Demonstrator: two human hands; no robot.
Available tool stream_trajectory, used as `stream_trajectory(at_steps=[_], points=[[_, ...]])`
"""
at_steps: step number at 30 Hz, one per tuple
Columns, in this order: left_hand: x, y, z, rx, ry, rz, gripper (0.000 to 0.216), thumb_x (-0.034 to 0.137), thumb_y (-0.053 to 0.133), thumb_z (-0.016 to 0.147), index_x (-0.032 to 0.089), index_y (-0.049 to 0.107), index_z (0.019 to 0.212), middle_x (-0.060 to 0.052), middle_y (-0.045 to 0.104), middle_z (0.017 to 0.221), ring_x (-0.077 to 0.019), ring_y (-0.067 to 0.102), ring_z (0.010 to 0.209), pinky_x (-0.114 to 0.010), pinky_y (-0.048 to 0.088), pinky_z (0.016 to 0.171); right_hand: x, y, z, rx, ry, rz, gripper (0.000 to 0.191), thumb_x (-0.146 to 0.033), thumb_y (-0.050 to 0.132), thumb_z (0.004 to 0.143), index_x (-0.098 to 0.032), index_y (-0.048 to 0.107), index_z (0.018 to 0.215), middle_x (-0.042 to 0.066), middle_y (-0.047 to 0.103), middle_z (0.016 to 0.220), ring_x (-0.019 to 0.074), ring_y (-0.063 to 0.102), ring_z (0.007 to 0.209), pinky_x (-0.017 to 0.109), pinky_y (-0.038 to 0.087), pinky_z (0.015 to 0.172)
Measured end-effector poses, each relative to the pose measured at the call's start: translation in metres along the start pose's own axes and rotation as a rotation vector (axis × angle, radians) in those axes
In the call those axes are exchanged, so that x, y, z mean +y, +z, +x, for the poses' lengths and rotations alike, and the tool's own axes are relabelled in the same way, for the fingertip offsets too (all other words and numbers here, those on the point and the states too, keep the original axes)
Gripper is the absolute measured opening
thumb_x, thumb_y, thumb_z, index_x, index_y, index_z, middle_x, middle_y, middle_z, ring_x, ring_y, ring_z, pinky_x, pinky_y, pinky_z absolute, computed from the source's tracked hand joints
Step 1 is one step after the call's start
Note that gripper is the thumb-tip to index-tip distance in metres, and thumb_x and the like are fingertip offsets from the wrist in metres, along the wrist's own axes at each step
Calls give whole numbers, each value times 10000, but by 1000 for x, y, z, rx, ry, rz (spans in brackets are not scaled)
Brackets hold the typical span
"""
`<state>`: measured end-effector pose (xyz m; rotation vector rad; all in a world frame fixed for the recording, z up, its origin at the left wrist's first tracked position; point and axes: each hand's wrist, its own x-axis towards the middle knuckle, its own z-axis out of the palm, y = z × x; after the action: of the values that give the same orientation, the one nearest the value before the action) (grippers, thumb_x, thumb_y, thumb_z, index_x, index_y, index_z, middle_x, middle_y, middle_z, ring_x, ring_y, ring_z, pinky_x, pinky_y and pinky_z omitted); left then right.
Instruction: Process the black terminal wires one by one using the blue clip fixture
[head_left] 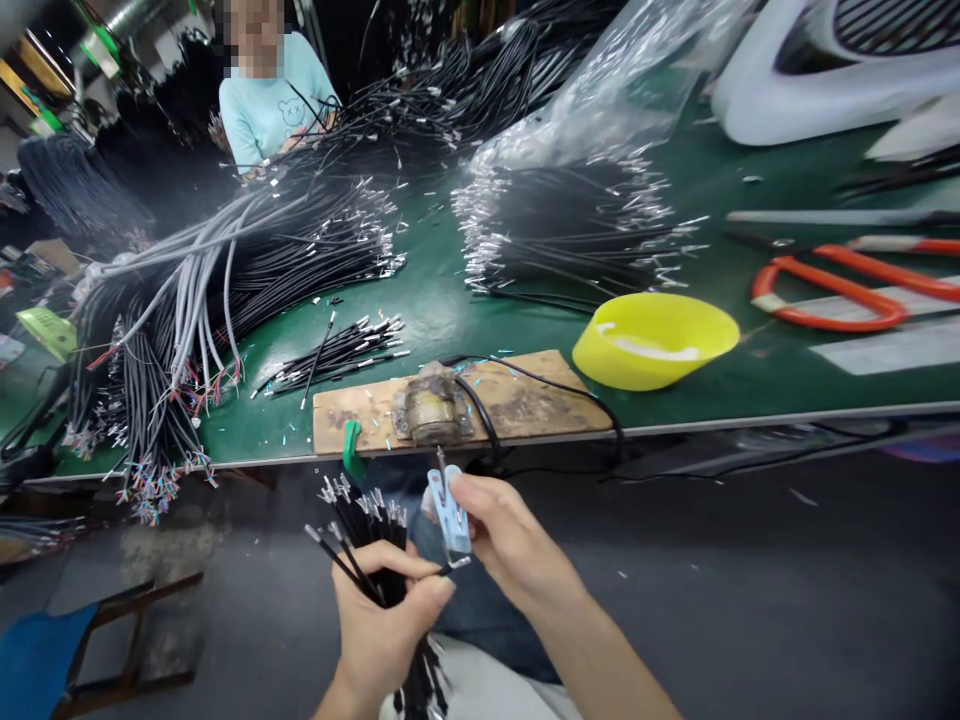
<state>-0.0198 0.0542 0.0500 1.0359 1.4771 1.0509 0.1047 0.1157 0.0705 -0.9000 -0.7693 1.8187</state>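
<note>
My left hand grips a bundle of short black wires with bare metal tips, held upright below the table edge. My right hand holds a small light-blue clip tool beside the bundle, its metal tip pointing up toward the wooden board. One wire end lies between my left thumb and the tool's lower end. A worn metal device is fixed on the board at the table's front edge.
On the green table lie a yellow bowl, orange scissors, a small pile of cut black wires, large cable heaps and a bagged wire bundle. A person in a light-blue shirt sits opposite.
</note>
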Motion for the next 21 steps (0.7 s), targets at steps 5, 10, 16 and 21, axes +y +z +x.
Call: stream_trajectory(at_steps=[5, 10, 16, 21], points=[[3, 7, 0, 33, 31, -41, 215, 388, 736, 607, 186, 685, 550, -3, 548, 421, -122, 438, 406, -269, 375, 428, 3, 3, 0, 16, 6, 90, 429, -569, 683, 621, -176, 543, 518, -26, 481, 496, 117, 433, 443, 242, 360, 411], [7, 13, -7, 45, 33, -49, 231, 399, 726, 621, 182, 683, 553, 9, 534, 427, -107, 418, 409, -253, 351, 424, 5, 5, 2, 75, -15, 106, 478, -537, 737, 576, -196, 421, 465, -77, 343, 458, 66, 261, 393, 217, 281, 358], [6, 11, -10, 49, 14, -61, 178, 351, 728, 622, 195, 672, 557, 3, 529, 429, -118, 424, 406, -262, 353, 431, 9, 2, -1, 159, -12, 153, 508, -646, 676, 560, -193, 470, 457, -69, 337, 407, 75, 249, 377, 230, 259, 368], [4, 6, -15, 22, 29, 32, 159, 347, 733, 619, 194, 710, 582, -22, 583, 460, -150, 496, 437, -274, 407, 449, 19, -12, -10, 262, -29, 85, 523, -633, 689, 555, -192, 437, 431, -56, 353, 427, 82, 266, 416, 228, 241, 393]])
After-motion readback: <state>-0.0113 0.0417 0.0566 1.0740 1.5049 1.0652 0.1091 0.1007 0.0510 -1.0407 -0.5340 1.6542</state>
